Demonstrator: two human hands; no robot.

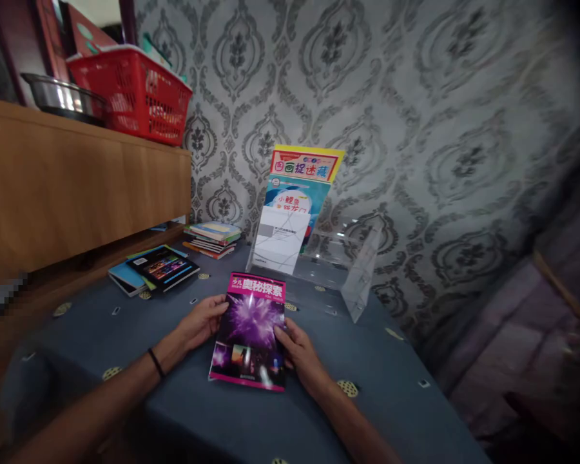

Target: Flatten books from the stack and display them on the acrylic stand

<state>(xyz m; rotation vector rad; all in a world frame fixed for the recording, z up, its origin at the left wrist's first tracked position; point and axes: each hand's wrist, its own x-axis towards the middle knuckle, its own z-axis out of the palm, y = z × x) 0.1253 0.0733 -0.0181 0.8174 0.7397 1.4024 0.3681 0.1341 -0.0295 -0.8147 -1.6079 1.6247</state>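
Observation:
A purple and magenta book (251, 328) with a glossy cover is held up over the table, its front facing me. My left hand (203, 321) grips its left edge, thumb on the cover. At the right edge, my right hand (297, 348) closes on it the same way, with the fingers partly hidden behind. Just beyond stands a clear acrylic rack (360, 277). In the rack's left part, a white booklet (280, 238) leans in front of taller books, among them a colourful picture book (307, 166) with a yellow top edge.
A dark book (164, 267) lies over blue and green ones at the left. Behind it is a stack of books (212, 238). A wooden cabinet (87, 187) carries a red basket (140, 96) and a metal bowl (65, 96). A patterned blue cloth covers the table (377, 380), against a papered wall.

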